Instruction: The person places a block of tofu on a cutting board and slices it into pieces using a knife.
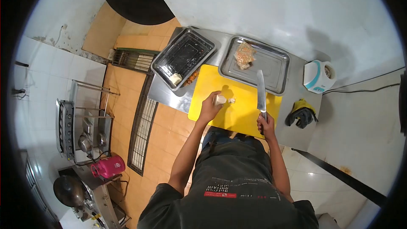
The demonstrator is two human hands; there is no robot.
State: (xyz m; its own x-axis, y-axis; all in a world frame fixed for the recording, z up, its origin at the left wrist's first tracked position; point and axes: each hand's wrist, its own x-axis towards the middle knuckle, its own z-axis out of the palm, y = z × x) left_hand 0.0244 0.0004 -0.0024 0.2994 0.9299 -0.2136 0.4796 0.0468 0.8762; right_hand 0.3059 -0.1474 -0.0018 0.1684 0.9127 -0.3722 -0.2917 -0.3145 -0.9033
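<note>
My left hand (207, 108) is closed on a whitish food block (219, 99), possibly tofu, at the left of the yellow cutting board (204, 86). Small whitish bits (232, 100) lie on the board just right of that block. In my right hand (266, 127) is the handle of a kitchen knife (261, 91), its wide blade pointing away from me, above the board's right side and apart from the food. Another whitish block (175, 79) sits in the near corner of the left metal tray (203, 61).
A second metal tray (275, 70), behind the board, holds a clear bag of food bits (245, 55). Orange-brown pieces (191, 78) lie beside the left tray. A white-and-teal appliance (314, 76) and a dark-and-yellow cloth (302, 112) are at the right. A pink gas cylinder (109, 167) stands left.
</note>
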